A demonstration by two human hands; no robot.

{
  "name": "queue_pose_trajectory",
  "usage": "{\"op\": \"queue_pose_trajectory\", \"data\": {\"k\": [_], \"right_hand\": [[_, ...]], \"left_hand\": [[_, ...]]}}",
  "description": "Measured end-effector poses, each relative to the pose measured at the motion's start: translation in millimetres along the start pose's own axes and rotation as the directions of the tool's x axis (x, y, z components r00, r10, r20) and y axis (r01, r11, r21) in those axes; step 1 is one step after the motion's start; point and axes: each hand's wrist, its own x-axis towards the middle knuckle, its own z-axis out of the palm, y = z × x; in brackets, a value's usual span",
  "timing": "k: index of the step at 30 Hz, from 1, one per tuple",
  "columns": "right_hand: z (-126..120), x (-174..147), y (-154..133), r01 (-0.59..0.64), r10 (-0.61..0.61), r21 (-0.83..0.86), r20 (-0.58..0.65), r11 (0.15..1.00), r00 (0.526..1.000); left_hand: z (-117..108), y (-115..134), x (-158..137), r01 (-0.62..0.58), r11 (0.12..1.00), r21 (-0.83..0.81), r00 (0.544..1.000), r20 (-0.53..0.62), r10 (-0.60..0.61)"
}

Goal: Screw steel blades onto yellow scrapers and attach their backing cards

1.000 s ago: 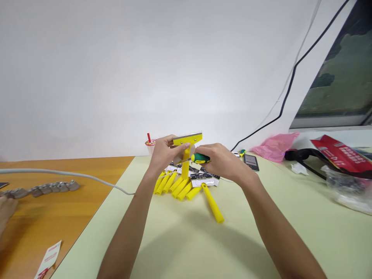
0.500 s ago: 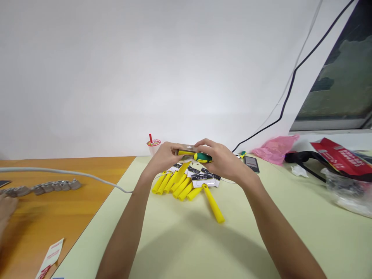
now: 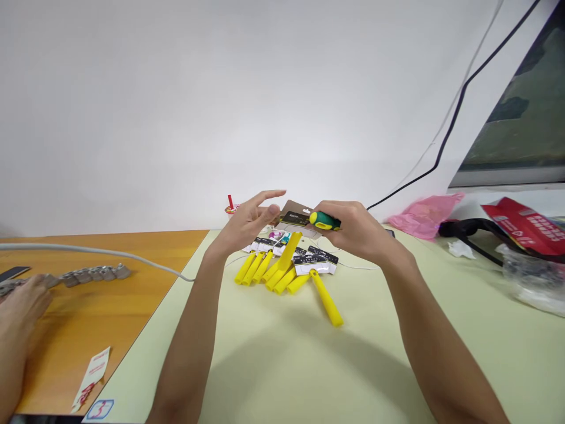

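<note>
Since the earlier frame the left hand has let go and spread open, its fingers now stretched out flat above the pile, while the yellow scraper has tipped so that its handle slants down toward the pile and its cardboard-covered blade end lies flat, up between the two hands. The right hand is closed around a green-and-yellow screwdriver, whose handle sticks out past the thumb, and the same hand seems to carry the blade end of the scraper; the exact contact is hidden by the fingers. The left hand is just beside the card, whether touching it I cannot tell.

The pile of yellow scrapers lies on the pale green table directly below the hands, handles fanned toward the viewer, one lying apart on the right of the pile. Behind the pile stands a cup with a red straw. Well to the right of the pile sit a pink bag and a red packet. Far left of the pile, on the orange table, another person's hand rests near a row of grey metal pieces.
</note>
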Motion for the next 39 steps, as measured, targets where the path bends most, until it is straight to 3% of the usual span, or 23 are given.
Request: {"op": "queue_pose_trajectory", "data": {"k": [5, 8, 19, 29, 39], "right_hand": [[-1.1, -1.9, 0.8, 0.021, -0.020, 0.019, -0.054, 1.000, 0.998], [-0.4, -1.5, -0.8, 0.020, -0.018, 0.040, -0.051, 0.999, 0.999], [-3.7, -1.4, -1.7, -0.044, 0.043, 0.060, 0.017, 0.997, 0.999], [-4.3, 0.1, 1.1, -0.055, 0.064, 0.067, -0.143, 0.996, 0.988], [0.9, -1.2, 6.2, -0.084, 0.093, 0.099, -0.090, 0.992, 0.992]], "left_hand": [[2.8, 2.5, -2.1, 0.030, 0.999, -0.020, 0.988, 0.153, -0.027], [9.4, -0.8, -0.2, 0.034, 0.999, 0.032, 0.982, 0.183, -0.040], [14.8, -1.3, 0.0, -0.025, 0.977, 0.213, 0.993, 0.119, 0.000], [4.5, -2.0, -3.8, -0.002, 0.990, 0.142, 0.998, -0.065, 0.012], [5.7, 2.8, -3.1, -0.070, 0.993, 0.092, 0.992, -0.096, 0.079]]}}
